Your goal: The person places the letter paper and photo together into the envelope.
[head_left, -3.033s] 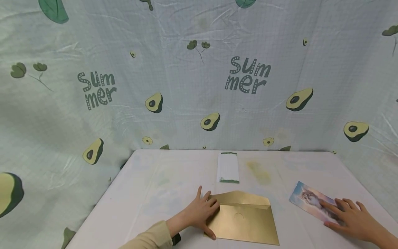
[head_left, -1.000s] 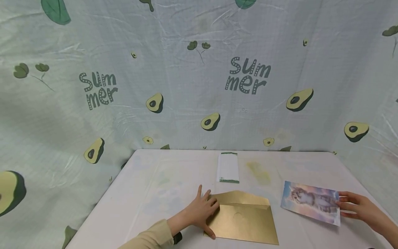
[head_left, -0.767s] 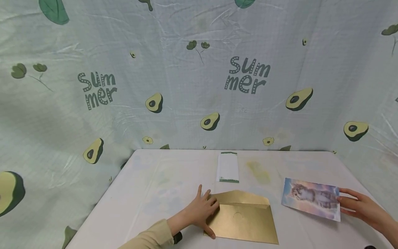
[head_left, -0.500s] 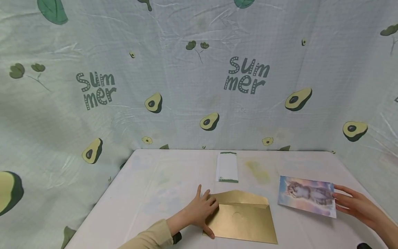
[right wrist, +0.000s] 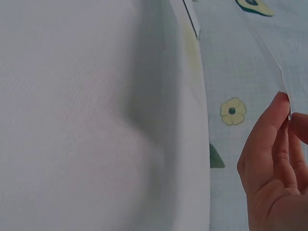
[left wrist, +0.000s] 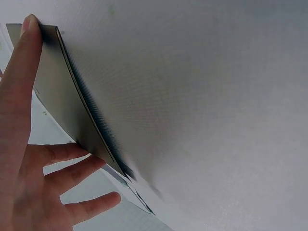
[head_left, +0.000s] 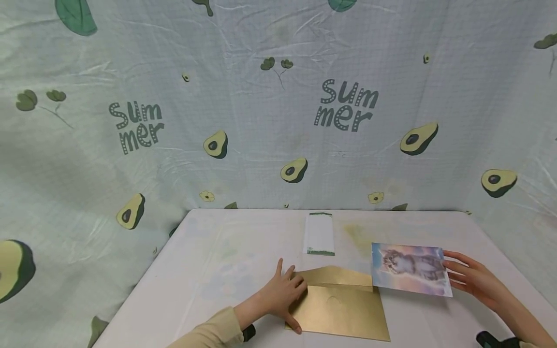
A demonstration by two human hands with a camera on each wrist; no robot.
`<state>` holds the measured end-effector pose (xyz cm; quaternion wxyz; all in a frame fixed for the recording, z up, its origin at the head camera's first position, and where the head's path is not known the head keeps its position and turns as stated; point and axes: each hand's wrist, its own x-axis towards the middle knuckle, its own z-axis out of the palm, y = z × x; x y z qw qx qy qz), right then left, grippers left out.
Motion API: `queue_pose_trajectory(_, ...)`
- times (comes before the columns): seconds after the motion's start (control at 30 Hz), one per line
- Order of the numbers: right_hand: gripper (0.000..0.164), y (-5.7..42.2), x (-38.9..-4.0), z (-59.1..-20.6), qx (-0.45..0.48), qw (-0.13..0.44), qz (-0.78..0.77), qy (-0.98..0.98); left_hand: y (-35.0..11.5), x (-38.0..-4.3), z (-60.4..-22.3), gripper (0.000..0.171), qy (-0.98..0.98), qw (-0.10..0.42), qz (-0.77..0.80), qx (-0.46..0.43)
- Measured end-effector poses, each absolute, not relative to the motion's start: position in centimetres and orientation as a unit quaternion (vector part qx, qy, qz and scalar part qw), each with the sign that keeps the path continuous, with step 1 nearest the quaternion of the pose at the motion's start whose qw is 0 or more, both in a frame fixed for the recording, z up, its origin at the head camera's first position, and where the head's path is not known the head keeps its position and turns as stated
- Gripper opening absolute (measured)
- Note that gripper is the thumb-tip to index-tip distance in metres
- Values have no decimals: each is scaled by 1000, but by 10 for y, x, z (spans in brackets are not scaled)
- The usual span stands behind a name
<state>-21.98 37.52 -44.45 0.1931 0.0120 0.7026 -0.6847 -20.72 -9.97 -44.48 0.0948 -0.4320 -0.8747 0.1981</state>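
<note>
A gold envelope point(head_left: 344, 316) lies on the table with its flap unfolded toward the far side. My left hand point(head_left: 278, 297) rests spread over its left end, thumb on the near corner and fingers by the flap; the left wrist view shows the fingers point(left wrist: 65, 175) fairly straight. To the right, my right hand point(head_left: 474, 278) pinches the right edge of a kitten picture card point(head_left: 411, 268) held above the table. In the head view, the card's left edge overlaps the right end of the flap. Seen almost edge-on in the right wrist view, the card point(right wrist: 284, 82) sits between thumb and fingers.
A white paper slip point(head_left: 319, 234) with green printed borders lies farther back, beyond the envelope. Behind the white-covered table point(head_left: 217, 270) hangs an avocado-print cloth point(head_left: 261, 111). A black wrist-worn device point(head_left: 496, 340) shows below the right hand.
My right hand first rested on the card at the right, then lifted it by its right edge. It has carried the card leftward to the envelope. The left hand has stayed put.
</note>
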Motion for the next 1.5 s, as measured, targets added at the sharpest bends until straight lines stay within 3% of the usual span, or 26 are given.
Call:
queue_pose_trajectory(0.57,19,324,-232,-434,-35,117,-618,776,-100,-207,-448,93,-872,102,205,-432)
queue_pose_trajectory(0.67,25,316,-235,-433,-38,113,-609,784,-101,-207,-447,93,-871,103,206,-433)
queue_pose_trajectory(0.83,52,301,-248,-432,-33,105,-582,806,-101,-207,-448,94,-871,107,206,-433)
queue_pose_trajectory(1.0,63,286,-264,-434,-35,106,-560,821,-101,-207,-449,94,-872,107,203,-433)
queue_pose_trajectory(1.5,57,262,-293,-439,-110,149,-538,822,-102,-208,-449,88,-867,118,188,-446)
